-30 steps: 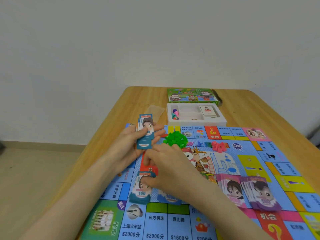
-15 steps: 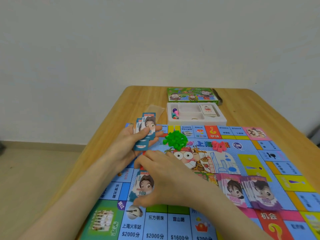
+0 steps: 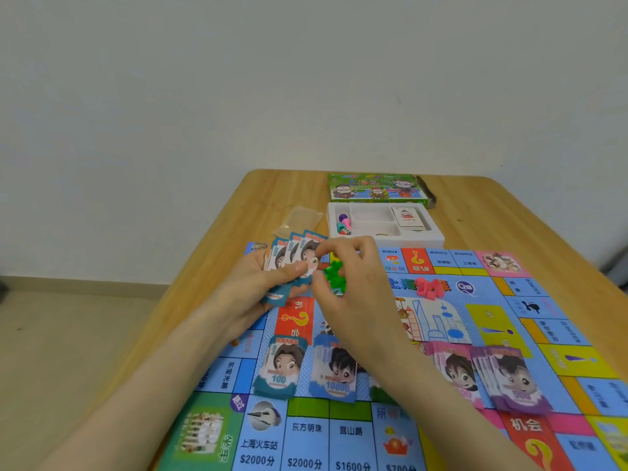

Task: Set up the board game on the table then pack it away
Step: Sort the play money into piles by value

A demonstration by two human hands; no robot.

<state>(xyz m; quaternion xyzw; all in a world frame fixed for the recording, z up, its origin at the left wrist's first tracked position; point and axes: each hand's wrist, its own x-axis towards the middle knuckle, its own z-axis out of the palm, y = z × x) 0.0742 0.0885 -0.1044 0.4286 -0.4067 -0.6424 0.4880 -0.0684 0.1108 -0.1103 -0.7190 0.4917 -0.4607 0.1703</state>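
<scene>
Nearest on the game board [image 3: 564, 338] lie four money piles in a row: a teal pile [image 3: 278, 367], a blue pile [image 3: 334, 372], a pink pile [image 3: 457, 372] and a purple pile [image 3: 513, 379]. Beyond them the left hand [image 3: 248, 290] grips three fanned teal notes [image 3: 299, 256] under its thumb. The right hand [image 3: 353, 283], which was down at the teal pile half a second ago, has risen and pinches the front note. Behind are one green heap [image 3: 334, 273] and one pink heap [image 3: 430, 288]; farther, on the table [image 3: 509, 215], one white tray [image 3: 435, 237] and one box lid [image 3: 377, 188].
</scene>
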